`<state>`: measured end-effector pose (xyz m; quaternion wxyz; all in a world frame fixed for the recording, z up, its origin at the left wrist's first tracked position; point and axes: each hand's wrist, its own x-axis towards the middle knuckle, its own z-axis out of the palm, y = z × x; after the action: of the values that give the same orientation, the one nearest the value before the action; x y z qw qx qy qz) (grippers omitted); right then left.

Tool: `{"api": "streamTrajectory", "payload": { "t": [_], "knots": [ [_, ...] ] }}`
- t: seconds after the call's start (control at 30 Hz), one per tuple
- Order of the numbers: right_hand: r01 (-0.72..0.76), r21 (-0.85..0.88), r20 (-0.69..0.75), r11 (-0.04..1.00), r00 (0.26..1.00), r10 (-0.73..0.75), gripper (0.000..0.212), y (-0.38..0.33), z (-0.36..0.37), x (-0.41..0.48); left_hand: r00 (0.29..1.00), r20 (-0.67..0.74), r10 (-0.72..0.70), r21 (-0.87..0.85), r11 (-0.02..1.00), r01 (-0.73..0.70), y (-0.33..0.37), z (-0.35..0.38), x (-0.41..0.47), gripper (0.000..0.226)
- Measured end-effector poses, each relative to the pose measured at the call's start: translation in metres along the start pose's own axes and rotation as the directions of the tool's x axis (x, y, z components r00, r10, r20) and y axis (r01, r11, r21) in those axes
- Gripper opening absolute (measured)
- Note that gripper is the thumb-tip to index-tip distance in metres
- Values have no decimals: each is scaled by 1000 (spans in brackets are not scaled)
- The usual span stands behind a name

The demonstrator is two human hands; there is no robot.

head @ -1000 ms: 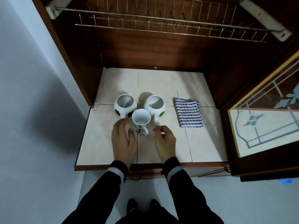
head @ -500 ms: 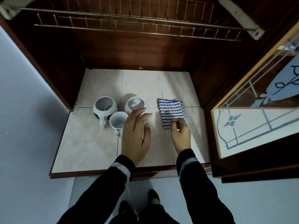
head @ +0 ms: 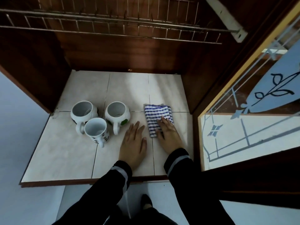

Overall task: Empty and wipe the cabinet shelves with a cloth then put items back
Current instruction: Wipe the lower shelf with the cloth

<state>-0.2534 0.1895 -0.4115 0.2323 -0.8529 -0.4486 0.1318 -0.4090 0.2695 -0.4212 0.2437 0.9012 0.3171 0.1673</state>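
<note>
The folded striped cloth [head: 155, 116] is laid on the tiled shelf [head: 65, 153], to the right of three mugs set close together: the left round mug [head: 83, 113], the right round mug [head: 117, 114] and, in front of them, the dotted mug [head: 95, 132]. The right hand [head: 169, 135] is spread on the cloth's near corner, fingers fairly straight. The left hand [head: 134, 143] is laid flat on bare tile just beside the cloth, with nothing held

Left hand [head: 134, 143], right hand [head: 168, 135] bare. 2 long black sleeves [head: 112, 185], 1 grey band [head: 121, 170] above each cuff. Black trousers [head: 97, 215], shoe [head: 146, 201].
</note>
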Motion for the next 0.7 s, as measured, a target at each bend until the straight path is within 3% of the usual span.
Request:
{"api": "streamTrajectory", "payload": {
  "t": [0.07, 0.13, 0.3, 0.53, 0.7],
  "knots": [
    [-31, 7, -160, 1000, 987, 31, 52, -2, 3, 1, 999, 27, -20, 46, 999, 19, -4, 7, 1, 55],
    [-77, -56, -223, 995, 973, 63, 65, -11, 5, 7, 998, 39, -39, 85, 996, 35, -6, 9, 0, 56],
    [-165, -139, -12, 976, 986, 165, 98, -22, 12, 26, 995, 71, -65, 149, 987, 53, -4, 8, 0, 59],
    [-177, -252, 21, 951, 982, 188, 78, -20, 14, 22, 993, 109, -45, 117, 993, 32, -14, 4, 0, 61],
    [-188, -205, -29, 960, 982, 186, 71, -28, 20, 3, 991, 129, -30, 82, 996, 20, -21, 0, -7, 66]
  ]
}}
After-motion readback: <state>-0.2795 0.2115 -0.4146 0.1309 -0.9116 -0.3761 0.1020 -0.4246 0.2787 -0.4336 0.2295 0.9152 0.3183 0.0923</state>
